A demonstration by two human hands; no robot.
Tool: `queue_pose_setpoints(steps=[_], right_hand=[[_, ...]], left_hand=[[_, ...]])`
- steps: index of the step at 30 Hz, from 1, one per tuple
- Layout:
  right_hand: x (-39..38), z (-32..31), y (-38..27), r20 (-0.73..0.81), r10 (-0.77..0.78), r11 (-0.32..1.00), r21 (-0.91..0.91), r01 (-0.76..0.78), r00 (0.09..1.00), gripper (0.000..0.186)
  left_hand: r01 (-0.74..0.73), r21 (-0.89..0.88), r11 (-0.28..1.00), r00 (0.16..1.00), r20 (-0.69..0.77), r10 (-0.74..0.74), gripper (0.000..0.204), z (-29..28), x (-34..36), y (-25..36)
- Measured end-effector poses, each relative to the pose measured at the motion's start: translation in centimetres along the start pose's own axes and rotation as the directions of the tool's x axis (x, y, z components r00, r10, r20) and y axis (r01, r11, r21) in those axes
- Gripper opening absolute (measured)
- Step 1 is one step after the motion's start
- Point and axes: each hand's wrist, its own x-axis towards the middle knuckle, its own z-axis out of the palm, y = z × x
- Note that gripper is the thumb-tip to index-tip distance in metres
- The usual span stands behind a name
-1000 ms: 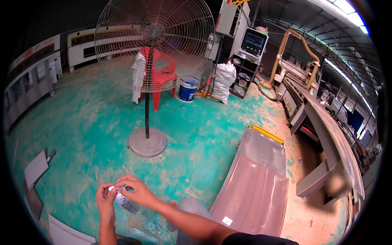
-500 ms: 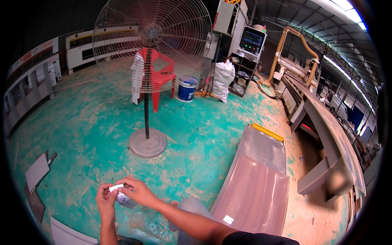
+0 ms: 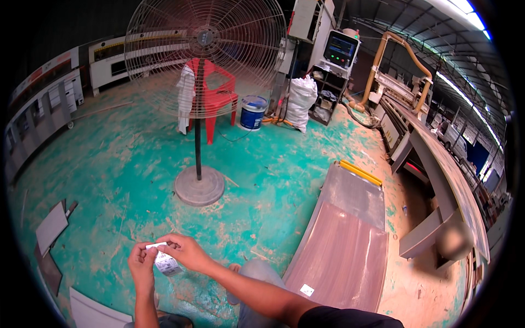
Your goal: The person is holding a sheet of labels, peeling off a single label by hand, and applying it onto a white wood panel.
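My left hand point(image 3: 142, 265) and my right hand point(image 3: 186, 252) meet in the lower middle-left of the view, fingers pinched on the top edge of a small white printed label point(image 3: 168, 265), which hangs down between them. The left fingertips grip its left corner, the right ones lie along the top. My knee point(image 3: 254, 273) is bent under my right forearm. To the right a sheet of brown wood-look board point(image 3: 344, 246) with a small white sticker point(image 3: 307, 290) lies on a grey panel point(image 3: 350, 194) with a yellow edge bar.
A fan on a round base point(image 3: 198, 186) stands ahead, before a red chair point(image 3: 219, 101), blue bucket point(image 3: 252, 116) and white sack point(image 3: 298, 104). A long bench point(image 3: 445, 164) and machine point(image 3: 399, 87) run along the right; loose boards point(image 3: 52, 227) lie on the green floor point(image 3: 109, 180) at left.
Both hands have shifted slightly, still pinching the label, whose face now shows flatter and whiter toward me. The surroundings sit a little differently as the view moves slightly.
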Motion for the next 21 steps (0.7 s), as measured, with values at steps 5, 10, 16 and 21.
queue_pose_setpoints(steps=[5, 10, 16, 21], right_hand=[[0.0, -0.2, -0.1, 0.049, 0.035, 0.999, -0.02, -0.034, 0.998, 0.026], [0.0, -0.3, -0.2, 0.058, 0.054, 0.998, -0.02, -0.053, 0.997, 0.026], [-0.1, -0.5, -1.1, 0.071, 0.063, 0.997, -0.04, -0.06, 0.996, 0.025], [0.0, -0.5, -0.9, 0.068, 0.059, 0.998, -0.037, -0.056, 0.996, 0.025]], left_hand=[[-0.001, 0.018, 1.0, 1.0, 0.012, 0.0, 0.018, -0.3, 0.0, 0.1], [0.002, -0.015, 1.0, 1.0, 0.002, -0.002, 0.016, 0.1, -0.1, 0.6], [0.017, -0.034, 0.999, 1.0, -0.005, -0.017, 0.014, 0.0, -0.1, 0.6], [0.016, -0.012, 1.0, 1.0, 0.005, -0.016, 0.013, 0.0, -0.2, 0.7]])
